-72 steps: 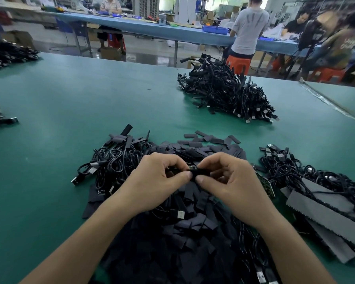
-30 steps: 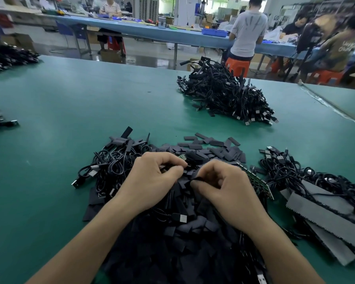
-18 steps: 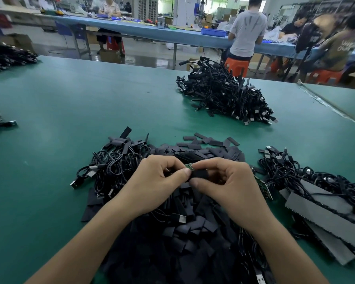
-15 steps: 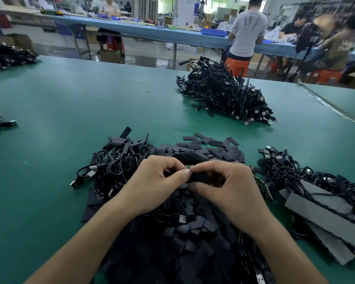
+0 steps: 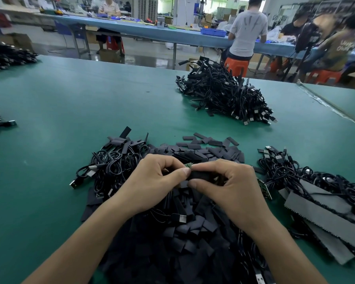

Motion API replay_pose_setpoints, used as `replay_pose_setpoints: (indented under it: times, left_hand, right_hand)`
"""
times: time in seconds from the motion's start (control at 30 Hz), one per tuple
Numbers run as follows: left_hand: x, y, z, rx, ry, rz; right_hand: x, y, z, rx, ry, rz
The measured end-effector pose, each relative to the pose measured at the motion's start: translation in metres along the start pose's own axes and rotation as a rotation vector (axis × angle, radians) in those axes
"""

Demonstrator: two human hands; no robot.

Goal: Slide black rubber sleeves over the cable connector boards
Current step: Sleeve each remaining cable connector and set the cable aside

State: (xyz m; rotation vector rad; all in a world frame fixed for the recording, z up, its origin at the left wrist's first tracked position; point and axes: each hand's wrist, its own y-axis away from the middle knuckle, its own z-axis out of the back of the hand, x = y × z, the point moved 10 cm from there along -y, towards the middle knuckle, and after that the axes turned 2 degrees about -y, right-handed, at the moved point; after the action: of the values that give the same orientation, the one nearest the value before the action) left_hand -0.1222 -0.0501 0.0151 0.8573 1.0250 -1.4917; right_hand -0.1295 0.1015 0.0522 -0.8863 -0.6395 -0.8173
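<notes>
Table [image 5: 70, 103]: green mat surface, extends well beyond both hands.
Sleeve heap [image 5: 182, 238]: black sleeves, directly under the left hand [image 5: 152, 185] and right hand [image 5: 234, 187].
Cable tangle [image 5: 111, 167]: black, just left of the left hand, touching the sleeve heap.
Cable bundle [image 5: 291, 173]: right of the right hand.
Grey strips [image 5: 320, 214]: beside the right forearm, partly under the cable bundle.
Far pile [image 5: 223, 95]: black cables, well beyond the hands.
Edge piles [image 5: 6, 56]: far left of the left hand.
</notes>
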Motion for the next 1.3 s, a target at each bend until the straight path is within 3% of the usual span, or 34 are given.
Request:
replay_pose_setpoints:
  times: [0.37,0.9,1.03,1.13,1.3]
  left_hand:
    - [0.004,-0.001,0.0,-0.033,-0.02,0.043]
    - [0.004,0.001,0.002,-0.053,-0.016,0.039]
    - [0.016,-0.003,0.017,-0.192,0.001,0.082]
    - [0.019,-0.004,0.018,-0.193,0.013,0.079]
    - [0.016,-0.004,0.018,-0.179,0.009,0.053]
  right_hand:
    - [0.008,0.001,-0.007,0.028,0.167,0.067]
    - [-0.006,0.001,-0.003,0.018,0.114,-0.029]
    - [-0.022,0.0,-0.008,0.086,0.341,-0.096]
    - [-0.039,0.005,-0.024,0.221,0.511,-0.173]
    - [-0.037,0.015,-0.054,0.341,0.643,-0.072]
